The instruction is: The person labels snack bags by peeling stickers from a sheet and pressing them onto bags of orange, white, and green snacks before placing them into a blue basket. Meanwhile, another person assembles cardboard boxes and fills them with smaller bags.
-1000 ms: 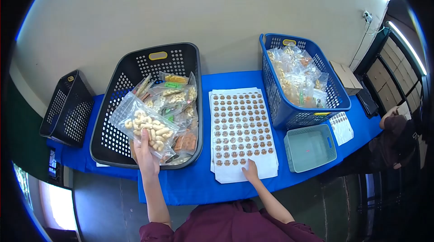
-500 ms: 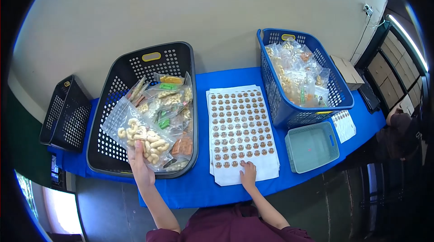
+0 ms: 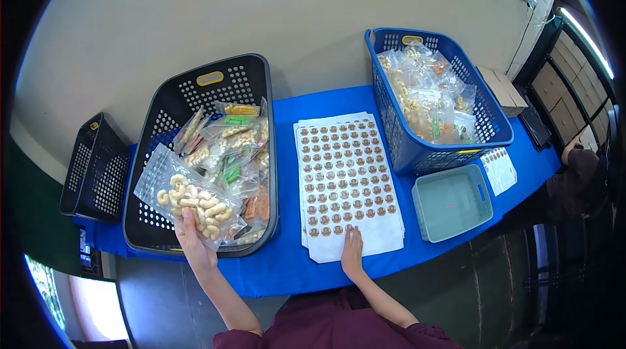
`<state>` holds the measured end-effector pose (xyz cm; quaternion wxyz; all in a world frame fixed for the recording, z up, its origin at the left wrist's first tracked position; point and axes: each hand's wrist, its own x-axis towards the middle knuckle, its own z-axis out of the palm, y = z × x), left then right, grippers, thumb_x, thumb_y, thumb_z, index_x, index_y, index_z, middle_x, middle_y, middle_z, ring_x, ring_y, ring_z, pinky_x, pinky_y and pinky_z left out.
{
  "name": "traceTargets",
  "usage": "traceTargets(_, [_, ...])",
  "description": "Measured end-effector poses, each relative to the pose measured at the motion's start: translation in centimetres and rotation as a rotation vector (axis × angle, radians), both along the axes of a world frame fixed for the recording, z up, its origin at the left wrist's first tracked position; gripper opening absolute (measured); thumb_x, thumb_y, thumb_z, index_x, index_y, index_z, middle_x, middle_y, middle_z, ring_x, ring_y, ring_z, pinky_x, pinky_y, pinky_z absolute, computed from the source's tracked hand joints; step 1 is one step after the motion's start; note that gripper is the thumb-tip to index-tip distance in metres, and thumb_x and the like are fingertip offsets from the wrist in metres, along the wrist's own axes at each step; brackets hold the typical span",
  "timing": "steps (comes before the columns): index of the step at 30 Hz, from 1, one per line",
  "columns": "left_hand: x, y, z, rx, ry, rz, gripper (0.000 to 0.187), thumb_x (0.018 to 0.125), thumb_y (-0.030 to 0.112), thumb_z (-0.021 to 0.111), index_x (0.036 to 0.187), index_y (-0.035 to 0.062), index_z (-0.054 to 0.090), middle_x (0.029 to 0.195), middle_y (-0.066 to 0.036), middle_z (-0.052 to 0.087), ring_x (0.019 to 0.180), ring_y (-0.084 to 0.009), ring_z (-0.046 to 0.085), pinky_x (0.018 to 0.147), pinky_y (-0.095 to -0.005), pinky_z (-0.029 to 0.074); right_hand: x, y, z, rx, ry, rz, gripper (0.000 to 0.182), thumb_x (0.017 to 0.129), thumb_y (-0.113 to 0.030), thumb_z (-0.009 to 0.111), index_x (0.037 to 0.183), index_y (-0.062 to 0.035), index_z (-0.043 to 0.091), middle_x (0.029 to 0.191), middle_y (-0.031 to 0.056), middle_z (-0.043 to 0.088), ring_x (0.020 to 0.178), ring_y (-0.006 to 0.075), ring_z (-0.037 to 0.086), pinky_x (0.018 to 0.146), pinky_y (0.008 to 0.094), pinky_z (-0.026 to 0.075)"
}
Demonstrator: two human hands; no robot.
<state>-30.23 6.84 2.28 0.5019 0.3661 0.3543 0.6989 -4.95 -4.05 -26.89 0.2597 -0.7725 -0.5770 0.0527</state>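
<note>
In the head view my left hand (image 3: 196, 245) grips a clear plastic bag (image 3: 192, 200) of cream-coloured curved pieces that look like cashews. It holds the bag tilted above the front of the black basket (image 3: 266, 173). Similar bags (image 3: 228, 147), some with green or orange contents, lie in that basket. My right hand (image 3: 353, 254) rests on a white sheet of round brown stickers (image 3: 345, 179), its fingers stretched out. The fingertips touch the last sticker of the lowest, partial row. Whether they have lifted it cannot be made out.
A blue basket (image 3: 417, 153) full of filled bags stands at the back right. Before it sits a pale green tray (image 3: 453, 202), beside a smaller sticker sheet (image 3: 501, 172). A smaller black basket (image 3: 98, 166) is at far left. At the right edge, another person's sleeve (image 3: 583, 176) shows.
The view has shifted slightly. My left hand and its bag have moved a little left and down. On the sticker sheet, my right hand's fingers have straightened from a bent pose.
</note>
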Motion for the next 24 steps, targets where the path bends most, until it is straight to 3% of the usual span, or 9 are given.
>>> traceTargets(8, [-0.1, 0.1, -0.6, -0.028, 0.101, -0.009, 0.036, 0.089, 0.019, 0.045, 0.12, 0.0002, 0.038, 0.108, -0.009, 0.053, 0.093, -0.016, 0.056, 0.078, -0.0275, 0.048, 2.0, 0.0, -0.8, -0.011, 0.118, 0.18, 0.039, 0.071, 0.002, 0.049, 0.11, 0.0047, 0.05, 0.108, 0.0189, 0.048, 0.101, 0.0369, 0.044, 0.096, 0.0452, 0.028])
traceTargets(11, [0.1, 0.1, -0.6, -0.05, 0.118, -0.02, 0.036, 0.089, 0.018, 0.046, 0.12, 0.0011, 0.039, 0.107, -0.009, 0.053, 0.093, -0.0155, 0.055, 0.078, -0.0271, 0.048, 4.0, 0.0, -1.2, -0.171, 0.405, 0.341, 0.033, 0.072, -0.004, 0.055, 0.105, -0.0017, 0.056, 0.102, 0.0164, 0.052, 0.092, 0.0305, 0.051, 0.091, 0.042, 0.036])
traceTargets(14, [0.1, 0.1, -0.7, -0.083, 0.138, -0.009, 0.035, 0.088, 0.016, 0.048, 0.119, 0.001, 0.04, 0.109, -0.009, 0.052, 0.096, -0.0149, 0.053, 0.08, -0.0269, 0.045, 6.1, -0.8, 2.1, -0.15, 0.706, 0.276, 0.034, 0.073, -0.008, 0.059, 0.107, -0.0079, 0.056, 0.104, 0.0126, 0.051, 0.086, 0.0252, 0.055, 0.081, 0.0363, 0.044])
traceTargets(17, [-0.7, 0.4, -1.4, -0.089, 0.177, 0.026, 0.037, 0.087, 0.017, 0.05, 0.119, 0.0009, 0.04, 0.11, -0.008, 0.051, 0.097, -0.0148, 0.052, 0.082, -0.0267, 0.044, 8.3, -2.1, 4.8, 0.002, 0.77, 0.029, 0.035, 0.074, -0.007, 0.059, 0.109, -0.009, 0.054, 0.106, 0.0095, 0.05, 0.088, 0.0213, 0.054, 0.072, 0.0312, 0.046])
traceTargets(19, [-1.1, 0.5, -1.9, -0.143, 0.177, 0.094, 0.04, 0.087, 0.019, 0.05, 0.121, 0.0011, 0.038, 0.111, -0.009, 0.051, 0.098, -0.015, 0.052, 0.082, -0.0271, 0.044, 11.2, -2.9, 6.1, 0.074, 0.636, -0.002, 0.038, 0.075, -0.005, 0.058, 0.112, -0.0098, 0.052, 0.109, 0.0082, 0.048, 0.09, 0.0204, 0.054, 0.07, 0.0296, 0.046])
traceTargets(20, [-0.8, 0.4, -1.8, -0.093, 0.192, 0.137, 0.042, 0.087, 0.02, 0.05, 0.123, 0.0013, 0.036, 0.112, -0.009, 0.05, 0.099, -0.0159, 0.052, 0.082, -0.0274, 0.044, 12.5, -3.3, 7.1, 0.116, 0.597, -0.045, 0.035, 0.076, -0.004, 0.057, 0.111, -0.006, 0.051, 0.102, 0.0092, 0.051, 0.085, 0.0169, 0.055, 0.068, 0.0258, 0.046])
traceTargets(23, [-0.9, 0.6, -2.1, -0.044, 0.188, 0.22, 0.045, 0.088, 0.021, 0.049, 0.126, 0.0017, 0.034, 0.116, -0.01, 0.047, 0.101, -0.0173, 0.051, 0.083, -0.0278, 0.044, 16.8, -4.1, 6.5, 0.218, 0.932, -0.205, 0.035, 0.075, -0.005, 0.06, 0.108, -0.0023, 0.05, 0.083, 0.0072, 0.056, 0.069, 0.014, 0.055, 0.06, 0.0232, 0.045])
traceTargets(24, [-0.7, 0.6, -2.0, -0.041, 0.19, 0.25, 0.046, 0.088, 0.021, 0.049, 0.126, 0.0018, 0.033, 0.117, -0.01, 0.046, 0.102, -0.0175, 0.05, 0.084, -0.0281, 0.043, 17.8, -4.0, 6.8, 0.323, 1.034, -0.24, 0.026, 0.077, -0.003, 0.058, 0.102, 0.0014, 0.052, 0.073, 0.004, 0.057, 0.061, 0.0103, 0.054, 0.059, 0.0202, 0.044])
